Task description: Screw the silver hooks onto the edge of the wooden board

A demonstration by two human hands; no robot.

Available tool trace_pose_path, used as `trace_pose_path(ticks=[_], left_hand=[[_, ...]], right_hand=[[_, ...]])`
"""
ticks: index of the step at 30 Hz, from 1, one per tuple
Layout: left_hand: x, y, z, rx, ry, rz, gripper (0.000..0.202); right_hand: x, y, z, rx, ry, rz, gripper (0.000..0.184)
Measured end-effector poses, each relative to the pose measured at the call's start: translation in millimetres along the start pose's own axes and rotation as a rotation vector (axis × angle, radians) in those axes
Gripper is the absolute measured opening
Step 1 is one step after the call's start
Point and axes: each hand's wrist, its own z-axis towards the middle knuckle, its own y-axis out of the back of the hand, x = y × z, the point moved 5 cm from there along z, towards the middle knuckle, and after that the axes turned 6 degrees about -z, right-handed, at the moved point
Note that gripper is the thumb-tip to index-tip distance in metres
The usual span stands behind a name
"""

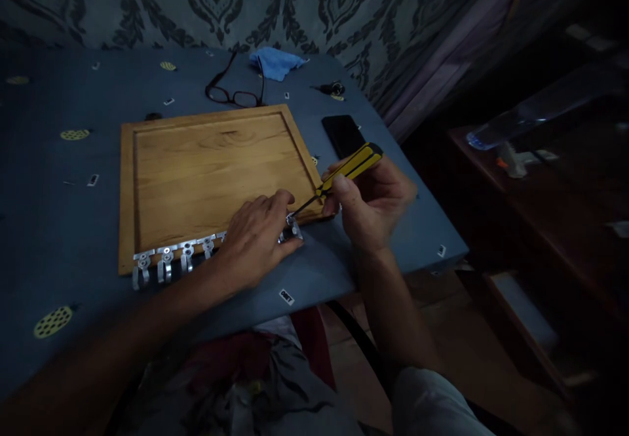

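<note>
Over a silver metal hook rail (187, 251) lies the left hand (256, 238), grip unclear. The right hand (372, 210) clamps a yellow-black screwdriver (350, 168), likely light, best held mid-handle.

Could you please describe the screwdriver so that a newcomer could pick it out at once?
Find the wooden panel on the blue-grey table, then go to its near right corner. There the right hand holds the screwdriver, its tip angled down toward the metal hooks. Its yellow-and-black handle sets it apart from the silver hooks and the dark phone.
</note>
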Motion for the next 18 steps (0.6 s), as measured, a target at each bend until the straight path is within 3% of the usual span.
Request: trace_pose_path(ticks=[6, 13, 18], left_hand=[[-1.0, 0.7, 0.6, 0.026, 0.009, -0.018, 0.048], [-2.4, 0.6, 1.3, 0.034, 0.022, -0.004, 0.045], [-2.5, 0.8, 1.0, 0.030, 0.014, 0.000, 0.046]], right_hand=[[-2.1, -0.4, -0.3, 0.044, -0.002, -0.004, 0.027], [0.3, -3.0, 0.0, 0.046, -0.110, -0.012, 0.034], [2.1, -2.8, 0.9, 0.049, -0.087, 0.005, 0.032]])
